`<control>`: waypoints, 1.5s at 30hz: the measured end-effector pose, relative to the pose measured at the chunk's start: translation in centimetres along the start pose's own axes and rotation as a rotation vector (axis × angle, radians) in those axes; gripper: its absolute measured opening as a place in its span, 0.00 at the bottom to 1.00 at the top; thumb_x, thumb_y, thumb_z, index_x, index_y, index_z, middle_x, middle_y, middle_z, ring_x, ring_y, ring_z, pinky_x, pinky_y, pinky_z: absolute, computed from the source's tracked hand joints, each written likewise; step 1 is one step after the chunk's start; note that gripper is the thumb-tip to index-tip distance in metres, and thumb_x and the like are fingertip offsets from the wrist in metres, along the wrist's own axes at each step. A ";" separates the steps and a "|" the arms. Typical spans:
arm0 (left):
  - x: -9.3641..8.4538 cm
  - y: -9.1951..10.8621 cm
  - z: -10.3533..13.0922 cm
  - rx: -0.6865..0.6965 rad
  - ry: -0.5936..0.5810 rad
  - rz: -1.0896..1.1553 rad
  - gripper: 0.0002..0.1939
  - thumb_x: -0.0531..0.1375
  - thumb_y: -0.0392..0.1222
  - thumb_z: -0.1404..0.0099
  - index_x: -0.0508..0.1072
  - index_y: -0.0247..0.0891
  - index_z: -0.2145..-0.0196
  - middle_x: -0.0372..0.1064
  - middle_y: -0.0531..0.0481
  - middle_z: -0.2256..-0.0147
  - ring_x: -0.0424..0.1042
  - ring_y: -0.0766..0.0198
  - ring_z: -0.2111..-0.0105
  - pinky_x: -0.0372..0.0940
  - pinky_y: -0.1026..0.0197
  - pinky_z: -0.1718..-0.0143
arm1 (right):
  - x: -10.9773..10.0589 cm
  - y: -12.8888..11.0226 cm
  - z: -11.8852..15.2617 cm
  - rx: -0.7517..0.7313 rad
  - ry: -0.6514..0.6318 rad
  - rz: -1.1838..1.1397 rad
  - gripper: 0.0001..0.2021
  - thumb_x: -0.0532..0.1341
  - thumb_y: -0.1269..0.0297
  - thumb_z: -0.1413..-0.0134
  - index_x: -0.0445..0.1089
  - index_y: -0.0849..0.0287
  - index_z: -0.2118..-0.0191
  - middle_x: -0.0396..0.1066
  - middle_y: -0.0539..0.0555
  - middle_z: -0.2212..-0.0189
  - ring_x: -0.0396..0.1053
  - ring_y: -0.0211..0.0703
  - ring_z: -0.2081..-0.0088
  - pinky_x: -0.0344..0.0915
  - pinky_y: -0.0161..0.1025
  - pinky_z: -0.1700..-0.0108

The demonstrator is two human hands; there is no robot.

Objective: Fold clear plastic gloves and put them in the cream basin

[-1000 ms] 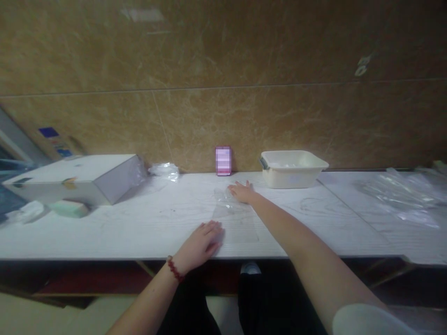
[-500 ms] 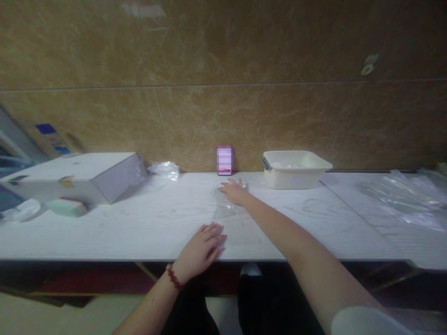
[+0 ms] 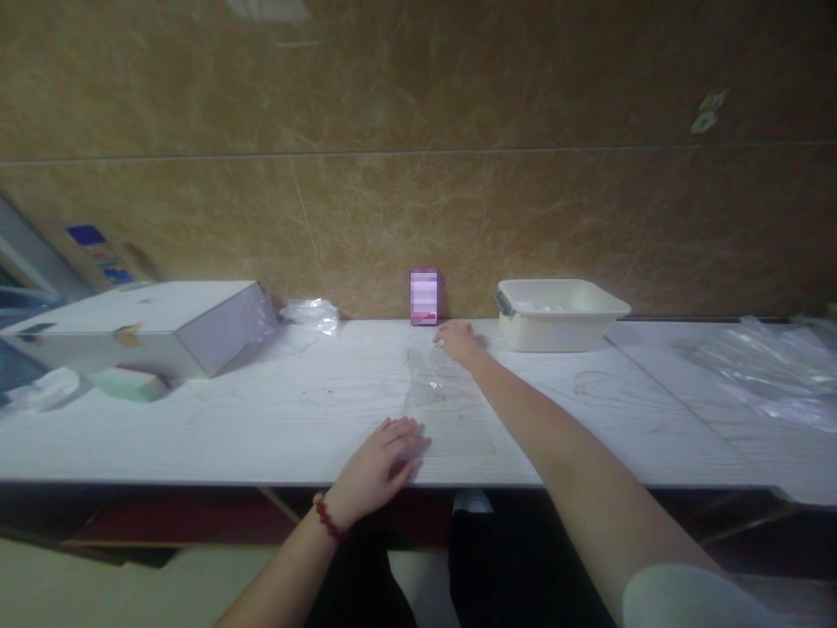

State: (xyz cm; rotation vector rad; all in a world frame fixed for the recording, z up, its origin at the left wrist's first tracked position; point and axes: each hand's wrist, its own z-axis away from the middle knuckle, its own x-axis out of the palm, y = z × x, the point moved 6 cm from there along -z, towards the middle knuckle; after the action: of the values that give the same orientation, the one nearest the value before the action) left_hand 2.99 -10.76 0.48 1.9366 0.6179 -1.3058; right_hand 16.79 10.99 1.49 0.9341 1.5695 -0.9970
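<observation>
A clear plastic bag [image 3: 435,384] lies flat on the white wood-grain table [image 3: 235,436], straight ahead of me. At its far end my right hand [image 3: 458,340] has its fingers curled together, pinching the bag's edge. Near the table's front edge my left hand [image 3: 385,458] rests palm down with its fingers stretched out, beside the bag's near left side. Whether those fingertips touch the plastic is hard to see. A red bead bracelet [image 3: 327,516] circles the left wrist. Just beyond the right hand, a phone [image 3: 425,296] with a lit screen leans against the wall.
Right of the phone stands a cream plastic bin [image 3: 555,331] with clear plastic inside. More clear bags [image 3: 778,366] lie at the far right. On the left are a white box [image 3: 131,318], a pale green block [image 3: 127,384] and crumpled plastic [image 3: 310,316] by the wall.
My right hand has gone from spread fingers on the bag to curled fingers at its far edge, slightly farther away and to the right. My left hand has barely moved.
</observation>
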 end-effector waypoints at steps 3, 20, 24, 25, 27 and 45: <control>-0.3 -0.3 0.1 -0.012 0.013 0.056 0.18 0.49 0.43 0.41 0.60 0.44 0.52 0.58 0.52 0.50 0.53 0.67 0.49 0.43 0.55 0.46 | -0.1 0.9 0.5 0.002 0.033 0.011 0.19 0.48 0.73 0.53 0.66 0.43 0.60 0.54 0.44 0.49 0.43 0.49 0.48 0.32 0.57 0.49; -1.4 -1.7 0.2 0.039 -0.111 0.252 0.16 0.53 0.40 0.43 0.66 0.43 0.56 0.59 0.51 0.51 0.54 0.63 0.49 0.51 0.58 0.48 | -4.5 -0.5 5.6 -0.181 0.002 0.052 0.16 0.50 0.72 0.54 0.66 0.54 0.59 0.63 0.55 0.59 0.55 0.47 0.55 0.50 0.48 0.53; -1.6 -2.3 0.4 0.048 -0.108 0.218 0.15 0.53 0.40 0.43 0.67 0.42 0.57 0.59 0.50 0.51 0.55 0.63 0.50 0.52 0.59 0.49 | -6.3 -1.6 13.1 -0.540 -0.086 -0.057 0.11 0.53 0.68 0.54 0.68 0.59 0.63 0.66 0.56 0.64 0.61 0.42 0.60 0.54 0.41 0.55; -1.5 -2.3 0.4 0.050 -0.102 0.212 0.14 0.53 0.40 0.43 0.67 0.42 0.58 0.60 0.50 0.52 0.55 0.63 0.50 0.53 0.59 0.50 | -6.5 -1.7 15.0 -0.577 -0.111 -0.086 0.11 0.53 0.67 0.54 0.68 0.59 0.64 0.66 0.56 0.65 0.61 0.42 0.61 0.55 0.40 0.57; -1.2 -2.3 0.2 0.053 -0.088 0.203 0.14 0.52 0.40 0.43 0.68 0.41 0.59 0.61 0.49 0.53 0.57 0.63 0.51 0.54 0.59 0.51 | -6.2 -1.9 18.1 -0.616 -0.152 -0.124 0.11 0.54 0.66 0.54 0.68 0.59 0.63 0.66 0.55 0.65 0.62 0.41 0.62 0.57 0.38 0.59; -0.7 -1.2 -1.4 -0.136 0.101 0.225 0.11 0.44 0.41 0.38 0.62 0.37 0.63 0.67 0.47 0.66 0.67 0.63 0.65 0.61 0.59 0.62 | -3.9 -1.1 20.6 -0.386 0.111 -0.336 0.11 0.46 0.66 0.47 0.61 0.60 0.61 0.65 0.57 0.62 0.61 0.40 0.58 0.57 0.41 0.55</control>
State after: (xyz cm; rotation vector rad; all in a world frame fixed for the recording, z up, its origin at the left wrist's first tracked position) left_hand 2.65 -8.91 1.09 1.9069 0.5067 -1.0072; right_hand 23.45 -8.88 2.46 0.4733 1.9698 -0.8317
